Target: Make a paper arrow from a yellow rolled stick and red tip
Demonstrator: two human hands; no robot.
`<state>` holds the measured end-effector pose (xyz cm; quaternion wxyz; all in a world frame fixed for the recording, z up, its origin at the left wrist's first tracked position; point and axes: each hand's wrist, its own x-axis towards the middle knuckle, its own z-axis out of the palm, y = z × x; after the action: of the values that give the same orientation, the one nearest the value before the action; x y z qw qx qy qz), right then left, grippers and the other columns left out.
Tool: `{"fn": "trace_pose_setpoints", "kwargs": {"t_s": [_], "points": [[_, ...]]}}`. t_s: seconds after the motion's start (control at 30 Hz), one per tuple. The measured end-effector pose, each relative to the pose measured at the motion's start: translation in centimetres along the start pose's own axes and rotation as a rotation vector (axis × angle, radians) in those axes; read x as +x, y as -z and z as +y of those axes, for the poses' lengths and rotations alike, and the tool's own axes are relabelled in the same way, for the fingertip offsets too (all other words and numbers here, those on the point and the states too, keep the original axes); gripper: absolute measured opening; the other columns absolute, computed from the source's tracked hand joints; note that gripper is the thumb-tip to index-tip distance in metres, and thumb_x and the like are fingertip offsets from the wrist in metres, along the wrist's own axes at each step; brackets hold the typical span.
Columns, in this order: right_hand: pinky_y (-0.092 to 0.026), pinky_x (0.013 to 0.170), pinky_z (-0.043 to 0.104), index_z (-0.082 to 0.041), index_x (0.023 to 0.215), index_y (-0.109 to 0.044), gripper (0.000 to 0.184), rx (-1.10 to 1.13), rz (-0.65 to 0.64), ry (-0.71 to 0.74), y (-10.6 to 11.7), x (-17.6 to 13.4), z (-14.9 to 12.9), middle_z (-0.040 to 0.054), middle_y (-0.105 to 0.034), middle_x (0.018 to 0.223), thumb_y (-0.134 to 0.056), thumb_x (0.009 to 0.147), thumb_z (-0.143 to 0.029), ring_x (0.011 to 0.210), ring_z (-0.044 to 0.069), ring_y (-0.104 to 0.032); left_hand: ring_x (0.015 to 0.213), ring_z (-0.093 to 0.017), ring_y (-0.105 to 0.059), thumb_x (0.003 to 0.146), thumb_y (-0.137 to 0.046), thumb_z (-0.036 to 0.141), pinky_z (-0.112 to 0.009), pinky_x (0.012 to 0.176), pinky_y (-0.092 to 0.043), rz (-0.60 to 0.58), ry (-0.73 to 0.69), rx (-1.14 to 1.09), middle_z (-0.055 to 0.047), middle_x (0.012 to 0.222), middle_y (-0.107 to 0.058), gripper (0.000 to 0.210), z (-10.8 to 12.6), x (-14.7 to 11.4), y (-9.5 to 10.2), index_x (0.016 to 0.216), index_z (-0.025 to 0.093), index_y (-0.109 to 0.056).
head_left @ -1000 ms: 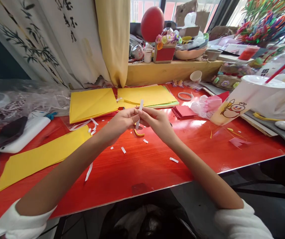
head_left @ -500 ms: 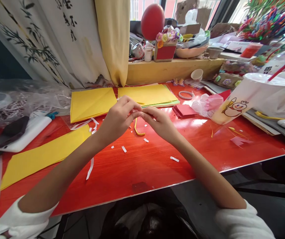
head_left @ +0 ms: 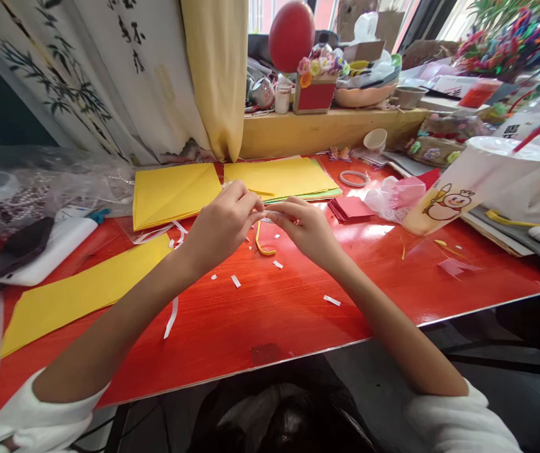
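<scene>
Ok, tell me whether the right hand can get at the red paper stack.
Probably yes: the red paper stack lies close beside the right hand, with nothing visible standing between them, though that hand looks occupied.

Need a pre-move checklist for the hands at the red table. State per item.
1. Left hand and right hand brought together over the red table: ok.
2. Grip between the fingertips: cannot tell, the fingers hide most of what is there.
3. Surface below and in front of the hands free of bits: not ok, white paper scraps and a curved yellow strip lie there.
4. Drink cup apart from the right hand: ok, well off to the right.
5. Red paper stack apart from the right hand: ok.
6. White sleeves back from the hands: ok, both forearms bare.
</scene>
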<state>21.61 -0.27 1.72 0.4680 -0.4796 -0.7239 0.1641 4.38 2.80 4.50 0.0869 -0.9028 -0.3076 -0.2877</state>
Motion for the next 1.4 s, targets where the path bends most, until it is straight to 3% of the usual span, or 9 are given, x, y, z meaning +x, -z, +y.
{"fn": "trace_pose_setpoints", "kwargs": {"t_s": [0.1, 0.23, 0.3, 0.47, 0.7, 0.9, 1.03, 1.17, 1.4], "points": [[-0.038, 0.064, 0.026, -0.018, 0.088, -0.068, 0.021, 0.117, -0.085, -0.104, 0.2, 0.0, -0.1, 0.0018, -0.056, 0.074, -0.053, 0.085, -0.032, 0.069, 0.011, -0.050, 0.079, -0.014, -0.050, 0.087, -0.047, 0.024, -0.025, 0.064, -0.043, 0.012, 0.018, 0.034, -0.006, 0.087, -0.051, 0.015, 0.1, 0.0, 0.0, 0.088, 0.014, -0.058], [-0.041, 0.061, 0.026, -0.015, 0.079, -0.065, 0.030, 0.518, -0.353, -0.347, 0.7, 0.1, -0.1, 0.0029, -0.061, 0.073, -0.052, 0.084, -0.042, 0.061, 0.010, -0.051, 0.071, -0.012, -0.048, 0.085, -0.047, 0.020, -0.024, 0.055, -0.037, 0.019, 0.052, 0.066, -0.008, 0.102, -0.050, 0.012, 0.4, -0.1, 0.0, 0.083, 0.016, -0.058], [-0.042, 0.060, 0.026, -0.015, 0.080, -0.065, 0.026, 0.665, -0.385, -0.436, 0.7, 0.0, -0.2, 0.0040, -0.063, 0.077, -0.056, 0.082, -0.039, 0.059, 0.009, -0.052, 0.072, -0.012, -0.048, 0.085, -0.047, 0.018, -0.024, 0.055, -0.037, 0.011, 0.040, 0.057, -0.007, 0.102, -0.051, 0.012, 0.4, -0.2, -0.1, 0.083, 0.017, -0.058], [-0.036, 0.054, 0.024, -0.014, 0.075, -0.065, 0.019, 0.824, -0.298, -0.489, 0.1, 0.0, -0.1, 0.0009, -0.056, 0.067, -0.059, 0.080, -0.032, 0.055, 0.007, -0.045, 0.083, -0.017, -0.049, 0.085, -0.046, 0.018, -0.028, 0.070, -0.041, -0.005, 0.026, -0.035, -0.004, 0.082, -0.058, 0.013, -0.1, 0.0, -0.1, 0.083, 0.017, -0.060], [-0.025, 0.052, 0.025, -0.015, 0.066, -0.065, 0.023, 0.712, -0.183, -0.411, -0.3, 0.0, 0.5, -0.0033, -0.037, 0.057, -0.058, 0.081, -0.031, 0.054, 0.007, -0.031, 0.078, -0.015, -0.052, 0.084, -0.052, 0.024, -0.030, 0.073, -0.040, -0.063, 0.105, -0.257, -0.003, 0.078, -0.065, 0.015, 0.0, 0.4, 0.4, 0.079, 0.017, -0.065], [-0.032, 0.059, 0.025, -0.017, 0.070, -0.069, 0.019, 0.460, -0.115, -0.328, -0.5, -0.2, -0.3, -0.0015, -0.050, 0.059, -0.058, 0.079, -0.030, 0.062, 0.009, -0.043, 0.069, -0.013, -0.053, 0.079, -0.059, 0.026, -0.027, 0.063, -0.039, -0.162, 0.266, -0.350, -0.002, 0.074, -0.064, 0.011, 0.4, 0.4, 0.6, 0.077, 0.017, -0.065], [-0.033, 0.063, 0.025, -0.016, 0.070, -0.069, 0.019, 0.404, -0.045, -0.307, -1.1, -0.5, -0.3, 0.0003, -0.058, 0.067, -0.055, 0.078, -0.028, 0.068, 0.011, -0.047, 0.076, -0.016, -0.052, 0.081, -0.055, 0.021, -0.028, 0.064, -0.038, -0.079, 0.229, -0.158, -0.003, 0.076, -0.062, 0.010, 0.9, -0.1, -0.2, 0.075, 0.016, -0.062], [-0.034, 0.063, 0.024, -0.016, 0.070, -0.067, 0.018, 0.486, -0.023, -0.364, -1.5, -0.6, -0.3, -0.0003, -0.058, 0.065, -0.054, 0.076, -0.026, 0.066, 0.010, -0.047, 0.078, -0.018, -0.051, 0.083, -0.046, 0.013, -0.029, 0.058, -0.035, 0.055, 0.071, 0.160, -0.005, 0.078, -0.060, 0.015, 1.5, -0.7, -1.2, 0.078, 0.014, -0.060], [-0.031, 0.058, 0.023, -0.016, 0.050, -0.049, 0.026, 0.504, 0.006, -0.328, -1.3, -0.6, -0.8, -0.0036, -0.044, 0.055, -0.053, 0.075, -0.021, 0.057, 0.008, -0.037, 0.074, -0.019, -0.050, 0.088, -0.035, 0.011, -0.030, 0.054, -0.029, 0.131, -0.225, 0.480, -0.008, 0.075, -0.060, 0.025, 1.2, -1.2, -1.7, 0.081, 0.014, -0.059]]}}
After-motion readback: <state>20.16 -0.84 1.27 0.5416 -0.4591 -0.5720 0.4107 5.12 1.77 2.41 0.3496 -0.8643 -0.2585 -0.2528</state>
